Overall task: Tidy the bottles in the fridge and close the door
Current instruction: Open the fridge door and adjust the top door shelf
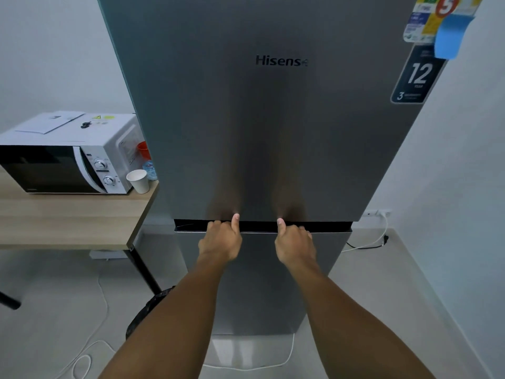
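Fridge (262, 119): grey two-door unit, filling the centre of the frame from top to lower middle; both doors looked shut or very nearly so.
Upper door (273, 160): large brushed panel with a brand name near the top centre and stickers (420, 72) at the upper right.
Handle recess (328, 227): dark slot running across the frame centre, between the upper door and the lower door (259, 283).
Left hand (221, 242): grip curled, fingers tucked into the slot left of centre, thumb up against the upper door's bottom edge; it had hold of that edge.
Right hand (295, 244): same grip right of centre, fingers hidden in the slot, thumb raised onto the door face.
Bottles: none in view inside; presumably behind the upper door, contents could not be told.
Step in hand: judged to be either pulling the upper door open or pressing it home; the frame did not settle which.
Handling advice: draw or push evenly with both hands, keep fingers clear of the gap as the seal meets, avoid a jerk that might topple bottles on the door shelves.
Table (68, 214): wooden, left of the frame, just beside the fridge, carrying a microwave (65, 160) and a paper cup (138, 181).
Floor (54, 310): pale, with a white cable (93, 335) trailing at the lower left.
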### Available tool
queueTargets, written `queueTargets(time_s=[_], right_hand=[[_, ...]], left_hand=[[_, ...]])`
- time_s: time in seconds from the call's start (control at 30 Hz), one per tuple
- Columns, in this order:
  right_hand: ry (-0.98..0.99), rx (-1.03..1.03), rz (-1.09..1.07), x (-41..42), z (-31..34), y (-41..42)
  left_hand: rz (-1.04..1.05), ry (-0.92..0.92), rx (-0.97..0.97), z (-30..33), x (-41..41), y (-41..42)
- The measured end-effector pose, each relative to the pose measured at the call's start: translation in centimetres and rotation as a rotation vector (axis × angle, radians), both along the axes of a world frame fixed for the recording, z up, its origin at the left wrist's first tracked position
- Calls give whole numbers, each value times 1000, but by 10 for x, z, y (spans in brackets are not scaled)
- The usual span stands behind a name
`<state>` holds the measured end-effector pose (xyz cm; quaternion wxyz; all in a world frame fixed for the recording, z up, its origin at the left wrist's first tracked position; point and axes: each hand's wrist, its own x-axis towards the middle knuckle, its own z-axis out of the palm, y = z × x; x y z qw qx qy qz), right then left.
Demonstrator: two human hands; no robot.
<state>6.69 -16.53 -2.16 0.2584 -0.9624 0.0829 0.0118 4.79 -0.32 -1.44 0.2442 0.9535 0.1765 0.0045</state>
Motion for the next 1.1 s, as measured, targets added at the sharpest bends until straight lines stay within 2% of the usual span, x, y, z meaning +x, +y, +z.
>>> queueTargets(time_s=[0.13, 0.2, 0.33, 0.43, 0.53, 0.6, 0.73, 0.83, 0.97, 1.1], right_hand=[[12, 23, -23, -3, -1, 2], [16, 23, -39, -7, 0, -1], [44, 30, -35, -32, -4, -10], [63, 90, -29, -43, -4, -15], [71, 166, -47, -71, 2, -9], [74, 212, -70, -94, 3, -5], [96, 224, -108, -133, 3, 1], [82, 234, -166, -161, 8, -5], [179, 216, -217, -202, 20, -29], [257, 180, -311, -232, 25, -55]], left_hand=[[-8, 9, 17, 4, -5, 3], [-29, 12, 87, 6, -10, 2], [-221, 30, 248, 17, -43, 7], [-281, -59, 292, 27, -54, 23], [-343, -47, 299, 34, -67, 39], [-438, 54, 206, 33, -77, 45], [-618, 376, -189, 28, -94, 39], [-706, 439, -221, 22, -101, 22], [-874, 238, 59, 16, -103, -11], [-1095, 29, 237, 18, -115, -65]])
